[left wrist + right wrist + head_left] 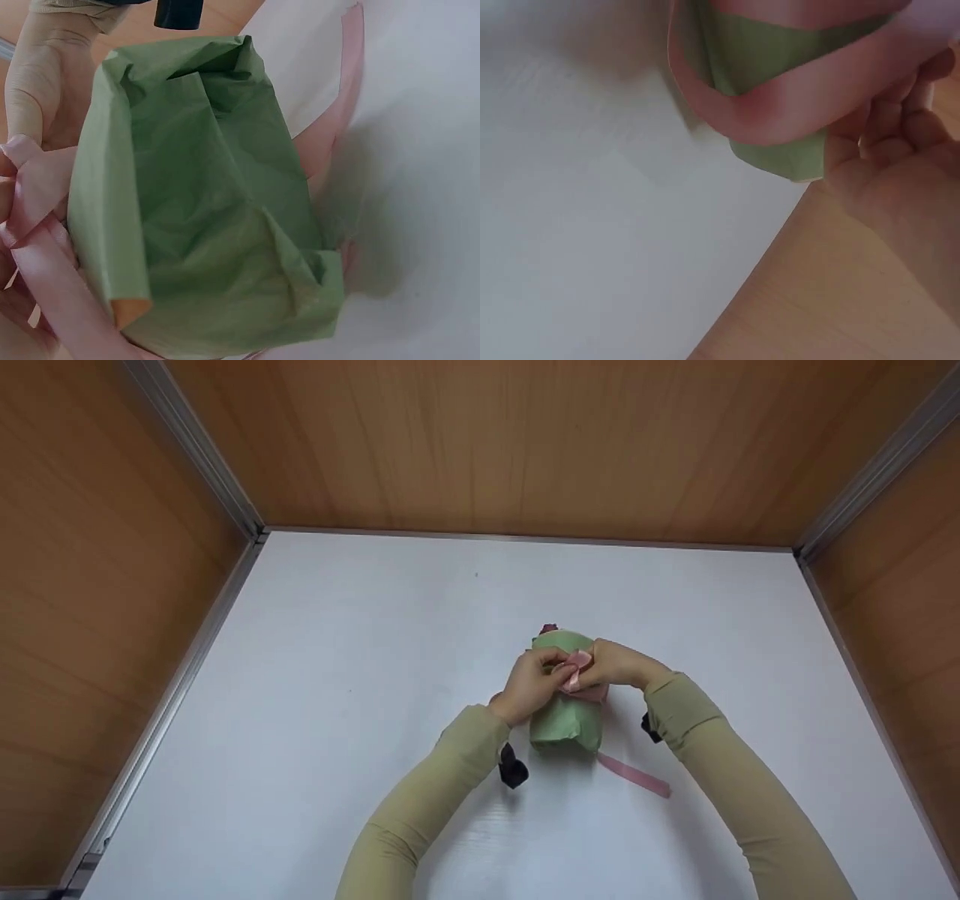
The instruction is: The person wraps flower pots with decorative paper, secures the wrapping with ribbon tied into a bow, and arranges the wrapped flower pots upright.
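A bundle wrapped in green paper lies on the white table, its folded paper end filling much of the left wrist view. Pink ribbon goes round its middle and is looped on top. My left hand pinches the ribbon between thumb and fingers over the bundle. From the other side my right hand grips the ribbon close to the left fingertips, its fingers curled against the paper. In the right wrist view a wide ribbon loop runs toward the right fingers. How the ribbon crosses between the fingertips is partly hidden.
A loose ribbon tail trails on the table at the bundle's near right. Something small and dark red pokes out of its far end. Wooden panels with metal edging stand at the back and sides. Black pieces hang near both wrists.
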Tool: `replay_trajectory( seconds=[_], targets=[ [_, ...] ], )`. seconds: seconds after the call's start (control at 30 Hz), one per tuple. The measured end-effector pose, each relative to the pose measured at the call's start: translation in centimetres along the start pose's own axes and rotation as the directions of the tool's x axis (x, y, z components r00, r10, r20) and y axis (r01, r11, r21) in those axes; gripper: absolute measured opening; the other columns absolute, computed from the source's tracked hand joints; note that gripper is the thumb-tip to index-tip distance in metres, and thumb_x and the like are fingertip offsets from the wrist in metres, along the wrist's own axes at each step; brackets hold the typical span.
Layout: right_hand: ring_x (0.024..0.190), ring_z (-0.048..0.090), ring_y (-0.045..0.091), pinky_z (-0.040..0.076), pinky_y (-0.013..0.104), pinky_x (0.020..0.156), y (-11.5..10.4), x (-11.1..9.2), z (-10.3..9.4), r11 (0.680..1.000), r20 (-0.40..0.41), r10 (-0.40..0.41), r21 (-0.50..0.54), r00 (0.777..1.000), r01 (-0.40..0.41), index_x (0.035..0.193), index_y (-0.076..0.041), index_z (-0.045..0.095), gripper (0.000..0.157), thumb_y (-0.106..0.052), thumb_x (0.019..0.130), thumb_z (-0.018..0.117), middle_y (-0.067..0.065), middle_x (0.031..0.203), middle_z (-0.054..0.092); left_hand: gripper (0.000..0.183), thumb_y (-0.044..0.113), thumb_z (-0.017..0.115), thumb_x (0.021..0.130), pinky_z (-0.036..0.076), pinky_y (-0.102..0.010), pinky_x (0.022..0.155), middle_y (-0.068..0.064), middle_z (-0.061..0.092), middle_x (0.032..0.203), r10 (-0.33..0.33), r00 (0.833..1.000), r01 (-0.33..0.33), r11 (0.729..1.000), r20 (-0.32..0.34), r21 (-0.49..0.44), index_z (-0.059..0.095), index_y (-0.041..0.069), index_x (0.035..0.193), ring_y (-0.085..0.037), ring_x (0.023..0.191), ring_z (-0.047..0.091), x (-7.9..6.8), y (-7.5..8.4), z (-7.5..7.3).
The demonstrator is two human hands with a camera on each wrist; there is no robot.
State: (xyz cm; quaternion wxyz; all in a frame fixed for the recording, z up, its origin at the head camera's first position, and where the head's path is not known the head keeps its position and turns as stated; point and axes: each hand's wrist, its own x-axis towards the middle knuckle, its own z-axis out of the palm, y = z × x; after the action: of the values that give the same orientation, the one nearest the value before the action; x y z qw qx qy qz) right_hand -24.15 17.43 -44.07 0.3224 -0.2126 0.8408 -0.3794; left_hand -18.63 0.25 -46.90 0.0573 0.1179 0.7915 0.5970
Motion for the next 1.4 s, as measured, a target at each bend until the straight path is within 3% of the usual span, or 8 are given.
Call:
replay_trajectory(
  seconds=[0.27,0.43,0.57,0.8,0.97,1.07,1.23,1.4],
  targets=[
    [0.064,0.044,0.010,0.038,0.024,0.059,-0.3,0.1,1.1,1.000,-0.095,0.021,0.019,0.995,-0.019,0.072,-0.012,0.063,0.017,-0.018,0.072,0.079,-0.010,0.064,0.051,0.017,0.017,0.063,0.091,0.045,-0.015,0.070,-0.008,0.067,0.095,0.000,1.000,-0.001,0.998,-0.009,-0.055,0.069,0.001,0.097,-0.005,0.082,0.051,0.1,-0.3,0.2],
    [0.070,0.046,0.012,0.040,0.024,0.065,-0.3,0.1,1.5,0.999,-0.125,0.046,0.011,0.991,-0.045,0.085,-0.005,0.065,0.022,-0.019,0.072,0.077,-0.005,0.075,0.054,0.017,0.017,0.063,0.091,0.043,-0.014,0.067,-0.006,0.065,0.090,0.010,1.000,-0.011,0.999,-0.027,-0.053,0.069,0.001,0.095,-0.005,0.079,0.050,0.1,-0.3,0.3],
    [0.072,0.048,0.012,0.042,0.024,0.067,-0.1,0.2,1.7,0.999,-0.131,0.025,0.033,0.991,-0.021,0.090,-0.002,0.066,0.022,-0.017,0.076,0.074,-0.006,0.077,0.057,0.018,0.018,0.063,0.092,0.044,-0.015,0.066,-0.003,0.063,0.088,-0.002,0.999,0.000,0.998,-0.038,-0.070,0.069,0.002,0.095,-0.005,0.078,0.050,0.0,-0.3,0.2],
    [0.072,0.049,0.010,0.044,0.024,0.066,0.8,0.0,1.1,0.996,-0.126,-0.009,0.089,0.992,0.020,0.090,-0.001,0.072,0.018,-0.015,0.084,0.065,-0.009,0.076,0.061,0.025,0.020,0.058,0.095,0.050,-0.018,0.076,-0.007,0.068,0.103,-0.037,0.999,0.031,0.987,-0.035,-0.160,0.069,0.003,0.109,-0.007,0.088,0.056,-0.3,-0.4,-0.4],
    [0.078,0.053,0.010,0.047,0.028,0.079,1.5,-0.2,0.6,0.993,-0.180,-0.039,0.104,0.983,0.059,0.097,0.003,0.073,0.025,-0.018,0.090,0.061,-0.007,0.082,0.066,0.026,0.010,0.054,0.096,0.052,-0.029,0.086,-0.022,0.067,0.108,0.011,0.999,-0.025,0.957,-0.049,-0.289,0.066,-0.008,0.111,-0.018,0.097,0.060,-0.8,0.6,-0.9],
    [0.080,0.054,0.011,0.048,0.032,0.082,1.7,-0.4,0.4,0.988,-0.209,-0.056,0.131,0.976,0.085,0.099,0.005,0.071,0.025,-0.015,0.092,0.060,-0.006,0.083,0.065,0.026,0.006,0.052,0.096,0.051,-0.029,0.090,-0.025,0.065,0.110,0.024,0.996,-0.048,0.960,-0.087,-0.277,0.064,-0.012,0.110,-0.023,0.103,0.059,-1.4,1.7,-1.3],
    [0.087,0.057,0.010,0.047,0.035,0.087,1.8,-0.7,0.3,0.978,-0.267,-0.047,0.183,0.963,0.099,0.102,0.003,0.070,0.026,-0.019,0.092,0.061,-0.007,0.088,0.066,0.025,0.006,0.052,0.095,0.048,-0.015,0.074,-0.023,0.066,0.110,-0.046,0.986,0.003,0.967,-0.162,-0.256,0.065,-0.011,0.110,-0.020,0.093,0.059,-1.6,2.3,-1.4],
    [0.091,0.056,0.011,0.044,0.034,0.090,1.9,-0.6,0.4,0.974,-0.290,-0.037,0.204,0.956,0.100,0.102,0.002,0.069,0.027,-0.022,0.092,0.061,-0.006,0.091,0.066,0.023,0.006,0.057,0.094,0.046,-0.013,0.060,-0.020,0.067,0.104,-0.133,0.965,0.042,0.927,-0.224,-0.371,0.064,-0.009,0.108,-0.013,0.079,0.057,-0.6,0.9,-1.0]
  ],
)
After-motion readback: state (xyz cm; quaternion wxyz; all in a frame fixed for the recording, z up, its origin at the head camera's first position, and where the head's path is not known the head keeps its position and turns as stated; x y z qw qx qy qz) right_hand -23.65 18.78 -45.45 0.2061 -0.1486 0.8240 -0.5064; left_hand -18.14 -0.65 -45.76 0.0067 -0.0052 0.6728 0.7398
